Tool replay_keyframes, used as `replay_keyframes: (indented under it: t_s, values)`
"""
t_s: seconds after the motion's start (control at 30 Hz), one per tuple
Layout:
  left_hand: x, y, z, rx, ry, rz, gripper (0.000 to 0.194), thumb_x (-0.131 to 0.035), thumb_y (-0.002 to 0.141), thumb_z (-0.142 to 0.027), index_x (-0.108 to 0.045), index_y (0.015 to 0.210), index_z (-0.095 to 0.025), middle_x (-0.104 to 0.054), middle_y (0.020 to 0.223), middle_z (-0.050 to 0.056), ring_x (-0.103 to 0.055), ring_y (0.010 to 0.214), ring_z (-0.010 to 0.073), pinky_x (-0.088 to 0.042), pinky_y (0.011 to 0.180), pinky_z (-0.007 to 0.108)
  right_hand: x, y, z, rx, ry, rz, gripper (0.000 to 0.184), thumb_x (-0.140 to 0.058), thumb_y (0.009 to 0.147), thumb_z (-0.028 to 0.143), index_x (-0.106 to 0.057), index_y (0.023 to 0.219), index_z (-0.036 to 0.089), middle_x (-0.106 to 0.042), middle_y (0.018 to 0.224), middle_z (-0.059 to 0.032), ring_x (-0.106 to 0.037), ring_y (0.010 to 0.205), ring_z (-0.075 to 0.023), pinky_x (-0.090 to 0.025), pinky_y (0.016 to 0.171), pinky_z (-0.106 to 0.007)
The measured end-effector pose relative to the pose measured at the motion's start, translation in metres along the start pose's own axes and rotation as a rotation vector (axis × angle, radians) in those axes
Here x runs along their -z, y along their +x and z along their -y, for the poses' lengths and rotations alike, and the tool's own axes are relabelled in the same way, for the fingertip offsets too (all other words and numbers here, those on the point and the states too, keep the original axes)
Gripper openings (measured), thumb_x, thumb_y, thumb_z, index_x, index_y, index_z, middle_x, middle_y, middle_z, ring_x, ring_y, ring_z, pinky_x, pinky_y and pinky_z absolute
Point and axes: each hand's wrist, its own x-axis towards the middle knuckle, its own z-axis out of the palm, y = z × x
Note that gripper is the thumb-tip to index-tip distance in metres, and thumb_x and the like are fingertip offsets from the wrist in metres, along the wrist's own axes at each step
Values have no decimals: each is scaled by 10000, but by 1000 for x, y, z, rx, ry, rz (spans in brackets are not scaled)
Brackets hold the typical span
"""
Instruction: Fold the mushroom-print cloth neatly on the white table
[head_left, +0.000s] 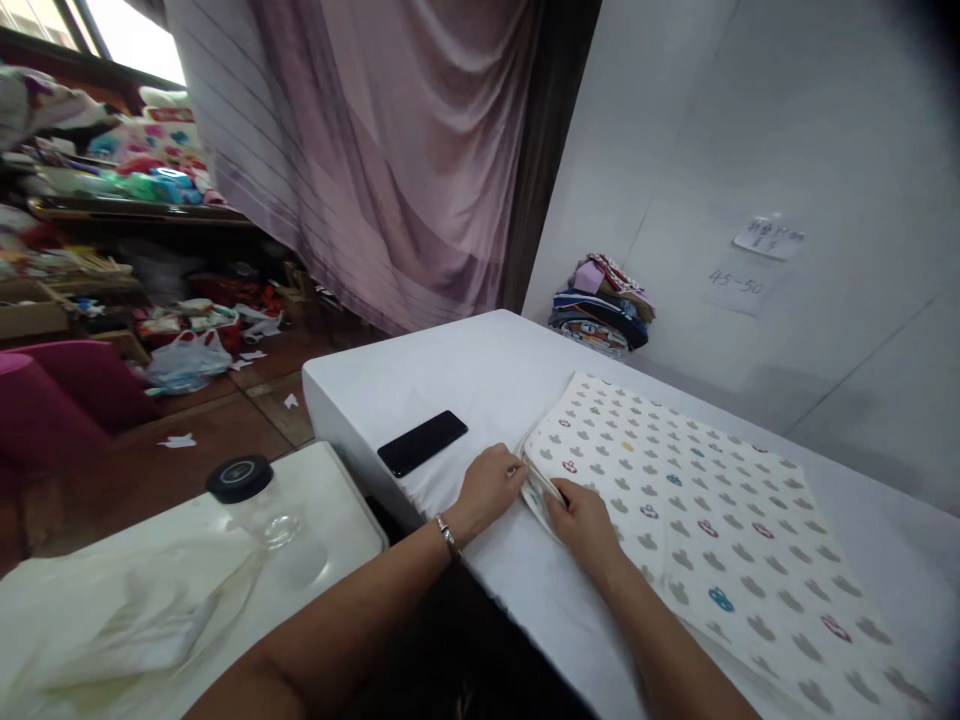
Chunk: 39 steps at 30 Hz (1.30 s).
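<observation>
A white cloth point(697, 510) printed with grey bunny-like heads and small coloured figures lies spread over the white-covered table point(420, 375). At its near left edge, my left hand point(491, 488) has its fingers closed in a pinch on the cloth's border. Just right of it, my right hand point(585, 525) is closed on the same edge, which is lifted and curled a little. A small dark thing shows by the right thumb; its kind cannot be made out. A black phone point(423, 442) lies flat to the left of my left hand.
A lower white table point(322, 480) on the left carries a clear jar with a black lid point(240, 478) and a plastic bag point(142, 625). Folded fabrics point(600, 305) are stacked by the wall. Pink curtains point(397, 150) hang behind; cluttered shelves stand far left.
</observation>
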Motion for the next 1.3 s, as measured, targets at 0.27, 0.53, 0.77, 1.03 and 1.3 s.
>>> replay_keyframes:
  t_s: [0.27,0.53,0.77,1.03,1.3]
  values:
    - [-2,18,-10,245,54,241,534,-329,859,-543,-669,675,-175,-655,684,62,-591,661,181,-339,563,270,-4,-2,-3,17,-3,-20,207,-439,829,276,-630,799,203,-646,775,-15,-557,731,-165,-357,655,-246]
    - [-7,28,-11,335,41,214,384,-412,817,-428,-685,720,-176,-690,771,82,-626,740,197,-386,595,258,-7,9,0,12,18,31,251,-477,831,383,-644,874,201,-619,711,-9,-531,645,-147,-345,598,-244]
    - [-4,29,-4,348,25,202,231,-480,746,-297,-675,714,-177,-689,757,58,-615,704,169,-358,545,239,-19,37,4,-47,200,-2,193,-498,767,309,-630,838,186,-522,568,33,-473,552,-128,-325,539,-236]
    - [-4,28,3,346,15,179,215,-475,748,-266,-672,767,-180,-695,802,57,-615,729,162,-370,572,237,-41,29,1,-68,338,-169,234,-505,759,374,-559,917,208,-481,539,71,-437,498,-122,-313,502,-228]
    - [-6,34,0,337,15,153,224,-473,753,-282,-677,767,-191,-695,861,72,-614,791,190,-395,620,257,-42,26,0,-33,338,-253,227,-450,817,381,-547,916,202,-460,526,67,-435,502,-127,-320,516,-234]
